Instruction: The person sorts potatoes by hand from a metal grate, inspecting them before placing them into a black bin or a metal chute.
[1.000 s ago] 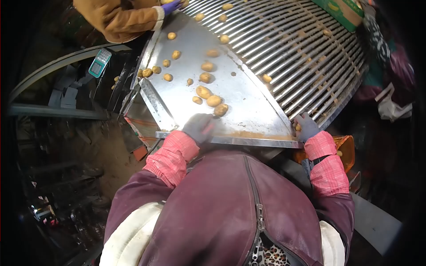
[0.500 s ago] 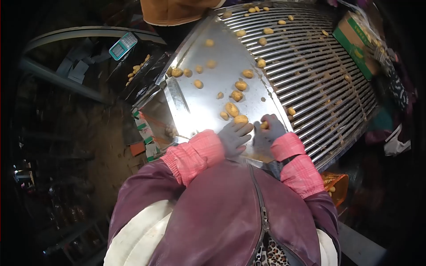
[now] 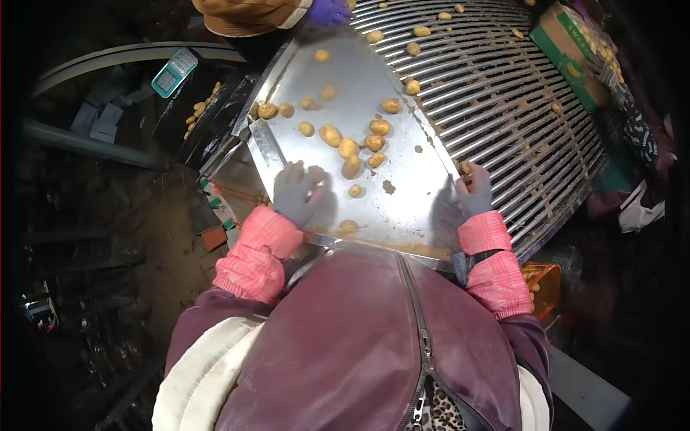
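My left hand (image 3: 297, 194), in a grey glove, is over the lower left of the metal tray (image 3: 410, 208), fingers apart and holding nothing. At the tray's right edge, my gloved right hand (image 3: 476, 191) has its fingers closed around a small potato (image 3: 466, 167) beside the metal bars (image 3: 496, 136). Two touching potatoes, an upper one (image 3: 348, 148) and a lower one (image 3: 351, 167), lie up and right of my left hand. More potatoes are scattered over the tray, including one (image 3: 348, 227) near its front edge.
A co-worker's purple-gloved hand (image 3: 330, 11) is at the tray's far edge. A green and brown cardboard box (image 3: 568, 61) stands at the far right of the bars. At left are a teal-framed device (image 3: 175, 72) and a dark container with potatoes (image 3: 199, 111). An orange bag (image 3: 544, 287) is at lower right.
My hands have moved apart, the left one leftward and the right one to the bars. Several potatoes have shifted leftward on the tray. The co-worker's purple glove has come into view.
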A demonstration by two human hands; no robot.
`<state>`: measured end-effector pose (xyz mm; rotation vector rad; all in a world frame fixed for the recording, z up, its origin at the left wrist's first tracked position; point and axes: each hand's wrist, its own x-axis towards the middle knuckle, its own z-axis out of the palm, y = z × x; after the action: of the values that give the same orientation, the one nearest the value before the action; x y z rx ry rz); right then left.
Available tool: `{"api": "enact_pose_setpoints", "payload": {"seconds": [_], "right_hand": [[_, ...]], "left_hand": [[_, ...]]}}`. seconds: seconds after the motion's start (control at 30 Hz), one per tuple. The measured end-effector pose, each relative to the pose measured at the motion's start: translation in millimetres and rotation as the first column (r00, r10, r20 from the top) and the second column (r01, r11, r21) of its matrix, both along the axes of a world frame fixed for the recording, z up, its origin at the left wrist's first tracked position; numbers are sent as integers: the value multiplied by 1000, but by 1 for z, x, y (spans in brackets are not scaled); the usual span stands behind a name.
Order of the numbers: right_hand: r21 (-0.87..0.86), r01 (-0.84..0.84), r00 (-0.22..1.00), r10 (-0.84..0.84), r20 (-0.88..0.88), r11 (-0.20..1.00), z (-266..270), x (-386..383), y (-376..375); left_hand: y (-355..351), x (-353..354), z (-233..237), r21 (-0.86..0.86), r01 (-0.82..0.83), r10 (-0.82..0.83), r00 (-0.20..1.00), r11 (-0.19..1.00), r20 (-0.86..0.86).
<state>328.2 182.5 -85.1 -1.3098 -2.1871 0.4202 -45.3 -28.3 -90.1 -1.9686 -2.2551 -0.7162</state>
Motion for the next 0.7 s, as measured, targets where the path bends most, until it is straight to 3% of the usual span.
{"api": "enact_pose_setpoints", "payload": {"seconds": [0.03, 0.1, 0.13, 0.2, 0.3, 0.37, 0.43, 0.47, 0.57, 0.67, 0.7], "right_hand": [[-64, 133, 990, -130, 54, 989, 20, 0, -1], [-111, 198, 977, -188, 98, 974, 2, 21, 18], [-107, 206, 972, -191, 135, 973, 0, 24, 25], [-8, 113, 957, -107, 269, 994, -3, 15, 35], [-158, 57, 815, 46, 578, 986, 0, -36, 32], [-119, -148, 953, 174, 249, 982, -7, -55, 21], [-219, -348, 930, 365, 38, 911, -7, -76, -5], [-284, -341, 928, 369, 50, 896, -2, -84, -17], [-433, -311, 929, 366, 47, 846, 31, -94, -32], [-479, -277, 951, 310, -12, 833, 37, -84, -36], [-470, -267, 955, 298, -9, 841, 38, -79, -36]], "left_hand": [[-3, -7, 0, -35, -11, 12, 1000, 999, 15], [-8, -14, 4, -111, -31, 36, 998, 993, 43], [-7, -12, 12, -7, -4, 4, 999, 1000, -42], [1, -7, 25, -14, 60, -59, 997, 998, 46], [17, -11, 19, 11, 129, -129, 982, 992, 136], [36, -13, 18, 44, 155, -159, 979, 987, 129], [59, -15, 26, 70, 171, -176, 983, 983, 61], [70, -19, 30, -98, 134, -121, 985, 986, 124], [105, -30, 16, -70, 185, -183, 982, 980, 38], [133, -45, -3, -341, 384, -363, 923, 858, 127], [136, -44, -2, -370, 329, -292, 944, 869, 153]]}}
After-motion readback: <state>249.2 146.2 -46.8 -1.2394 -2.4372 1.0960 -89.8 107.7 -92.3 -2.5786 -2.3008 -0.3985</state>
